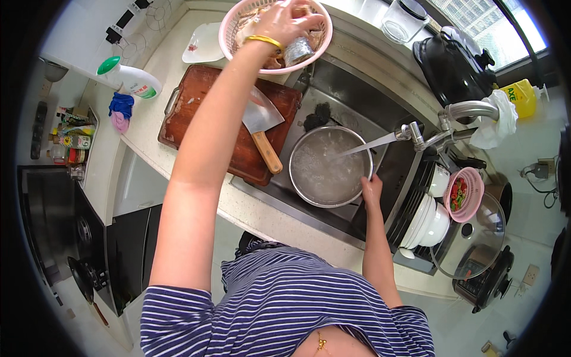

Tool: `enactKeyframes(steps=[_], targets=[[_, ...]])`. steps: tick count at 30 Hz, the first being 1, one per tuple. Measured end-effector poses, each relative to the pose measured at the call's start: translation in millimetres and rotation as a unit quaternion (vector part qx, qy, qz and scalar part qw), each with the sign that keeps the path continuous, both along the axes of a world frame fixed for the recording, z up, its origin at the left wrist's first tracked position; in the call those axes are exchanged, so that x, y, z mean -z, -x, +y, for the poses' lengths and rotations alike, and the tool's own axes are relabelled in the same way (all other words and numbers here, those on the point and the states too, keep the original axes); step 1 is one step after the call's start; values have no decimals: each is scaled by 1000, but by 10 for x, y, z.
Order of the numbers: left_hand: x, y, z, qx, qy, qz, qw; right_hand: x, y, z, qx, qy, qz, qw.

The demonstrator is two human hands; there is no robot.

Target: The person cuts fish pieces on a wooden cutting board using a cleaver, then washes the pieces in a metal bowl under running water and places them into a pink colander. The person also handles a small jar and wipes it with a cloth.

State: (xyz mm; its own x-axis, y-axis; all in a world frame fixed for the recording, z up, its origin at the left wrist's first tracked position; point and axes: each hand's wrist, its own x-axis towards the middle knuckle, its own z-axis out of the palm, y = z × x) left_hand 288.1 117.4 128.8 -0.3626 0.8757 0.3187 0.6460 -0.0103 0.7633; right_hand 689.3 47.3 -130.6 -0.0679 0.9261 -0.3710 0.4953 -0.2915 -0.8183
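Note:
My left hand reaches over a pink plastic colander, its fingers spread above raw fish pieces. One chunk with silvery skin lies near the colander's front rim. Nothing shows in that hand. With my right hand I grip the right rim of a round metal pot in the sink. Cloudy, bubbling water fills it as a stream runs in from the faucet. On a wooden cutting board beside the sink lies a cleaver, its wooden handle towards me.
A dark scouring pad lies in the sink behind the pot. To the right, a dish rack holds white bowls, near a pink basket of chopped peppers and a glass lid. A white dish and spray bottle stand left.

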Motion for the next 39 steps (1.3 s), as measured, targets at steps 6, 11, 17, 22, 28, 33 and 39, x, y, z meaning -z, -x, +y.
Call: enactKeyframes(steps=[6,11,17,22,28,33,39], targets=[[426,306,-537,-228,-145,194,943,-1027,820,197,-179,-213,-156,948],[996,672,-918,-333,-29,53,941,-1387,1078,250,-282,-393,-296,824],[659,577,-853,-183,130,-425,877,-1413,828,607,-282,-546,-314,724],[698,666,-791,-145,200,-479,843,-1655,610,666,-249,-555,-448,656],[852,865,-636,-165,198,-590,765,-1571,354,746,-61,-402,-276,871],[814,690,-657,-185,136,-641,732,-1149,74,794,73,-276,-163,944],[545,321,-881,-191,118,-620,751,-829,67,529,196,-63,141,968]])
